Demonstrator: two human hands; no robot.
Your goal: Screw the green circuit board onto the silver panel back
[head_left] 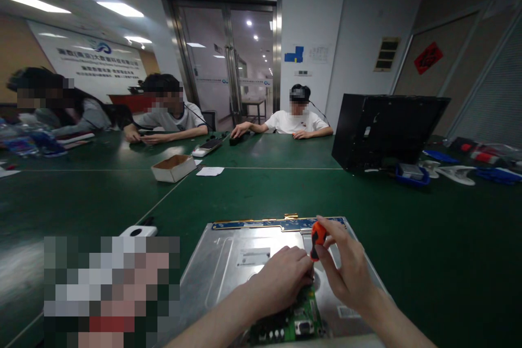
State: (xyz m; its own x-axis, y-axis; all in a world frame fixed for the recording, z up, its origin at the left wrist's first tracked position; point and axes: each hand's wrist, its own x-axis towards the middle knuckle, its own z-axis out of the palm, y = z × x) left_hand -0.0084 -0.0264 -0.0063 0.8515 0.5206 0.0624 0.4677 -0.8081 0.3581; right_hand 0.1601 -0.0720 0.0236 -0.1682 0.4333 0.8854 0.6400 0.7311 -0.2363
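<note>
My right hand [349,266] grips the orange and black handle of a screwdriver [318,235], held upright between thumb and fingers. Just below the handle, my left hand [283,272] is closed, fingertips curled down by the screwdriver's lower end; what they pinch, if anything, is hidden. Both hands are over the silver metal back of a flat display panel [222,250] lying on the table. Under my left hand a green circuit board [304,312] with a connector port sits on the panel. Along the panel's far edge runs a narrow blue circuit strip [255,224].
The green table [248,193] holds an open cardboard box [173,169], a white device [138,231] and a black monitor housing [387,130]. A blue tray [411,175] and gloves [459,174] lie at right. Several people sit across and at left. A pixelated patch hides the lower left.
</note>
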